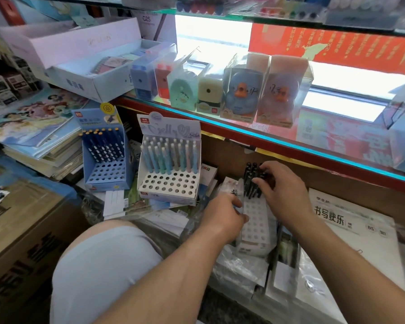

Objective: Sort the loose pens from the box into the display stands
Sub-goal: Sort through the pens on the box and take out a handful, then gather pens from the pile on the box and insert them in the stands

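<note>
Now, left hand [222, 213] grips the white stand [255, 218] — right hand [285, 190] curls fingers [270, 170] round black pens [251, 181].

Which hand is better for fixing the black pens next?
The right hand: its fingers pinch the black pens, while the left hand grips the white stand, steadying it.

Pen display stands: three: blue stand [103, 167], lavender-white stand [168, 183], white stand [255, 218].
Grips: two: left grip [222, 218], right grip [283, 190].
Clear plastic boxes on glass shelf [290, 143]: six. Four box-shaped pencil sharpeners: blue sharpener [142, 80], red sharpener [163, 83], mint sharpener [181, 90], cream sharpener [208, 94]. Two ducks: blue duck [240, 90], pink duck [281, 92].
Black pens [253, 181]: one cluster, number unclear.
Pastel pens [171, 155]: three rows, number unclear.
Cardboard carton [14, 230]: one.
</note>
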`<state>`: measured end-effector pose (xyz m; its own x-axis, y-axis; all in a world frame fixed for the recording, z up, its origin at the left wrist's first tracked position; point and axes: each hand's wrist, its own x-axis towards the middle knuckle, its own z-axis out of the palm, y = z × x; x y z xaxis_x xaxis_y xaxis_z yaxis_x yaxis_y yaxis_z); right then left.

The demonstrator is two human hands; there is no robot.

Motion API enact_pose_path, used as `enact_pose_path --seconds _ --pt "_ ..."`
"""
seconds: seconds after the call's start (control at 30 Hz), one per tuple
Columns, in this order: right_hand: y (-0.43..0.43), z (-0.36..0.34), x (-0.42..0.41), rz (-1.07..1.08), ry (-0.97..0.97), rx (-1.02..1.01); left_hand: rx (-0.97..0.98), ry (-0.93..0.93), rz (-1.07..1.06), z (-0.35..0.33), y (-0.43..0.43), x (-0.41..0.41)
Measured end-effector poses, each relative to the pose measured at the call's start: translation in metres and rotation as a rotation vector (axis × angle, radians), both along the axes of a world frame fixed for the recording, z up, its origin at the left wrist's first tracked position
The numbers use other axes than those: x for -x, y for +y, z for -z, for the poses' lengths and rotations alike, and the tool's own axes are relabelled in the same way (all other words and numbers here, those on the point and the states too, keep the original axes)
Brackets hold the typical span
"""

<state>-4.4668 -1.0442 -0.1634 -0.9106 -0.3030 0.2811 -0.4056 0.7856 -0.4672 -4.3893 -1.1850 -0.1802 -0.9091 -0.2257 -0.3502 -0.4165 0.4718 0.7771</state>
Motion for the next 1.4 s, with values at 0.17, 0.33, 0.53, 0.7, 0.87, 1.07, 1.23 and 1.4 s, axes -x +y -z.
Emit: enact_pose_path --seconds 0.17,0.33,0.53,0.7,0.87,1.07,1.23,1.4 --pt "-0.001 0.002 -0.002 -0.062 0.042 -0.087 0.025 0.005 0.004 0.000 -0.001 0.000" --pt "0.002 -0.003 -0.004 -0.036 0.018 -0.098 0.080 0.045 0.027 -0.012 0.003 -0.004" --pt "-0.006 -0.031 -0.019 -0.152 0.003 0.195 0.084 0.224 -0.106 -0.066 -0.017 -0.004" --pt "-0.054 -0.072 -0.036 -0.442 -0.192 0.341 0.173 0.387 -0.109 -0.143 -0.093 -0.041" --pt "-0.128 -0.098 -0.058 -0.721 -0.335 0.328 0.316 0.324 -0.243 -0.163 -0.204 -0.130" --pt "-0.247 -0.111 -0.105 -0.983 -0.343 0.183 0.358 0.194 -0.463 -0.148 -0.298 -0.258" --pt "-0.348 -0.109 -0.157 -1.139 -0.357 -0.025 0.373 0.160 -0.657 -0.125 -0.340 -0.344" --pt "-0.435 -0.082 -0.215 -1.196 -0.374 -0.191 0.314 0.162 -0.810 -0.106 -0.369 -0.395"
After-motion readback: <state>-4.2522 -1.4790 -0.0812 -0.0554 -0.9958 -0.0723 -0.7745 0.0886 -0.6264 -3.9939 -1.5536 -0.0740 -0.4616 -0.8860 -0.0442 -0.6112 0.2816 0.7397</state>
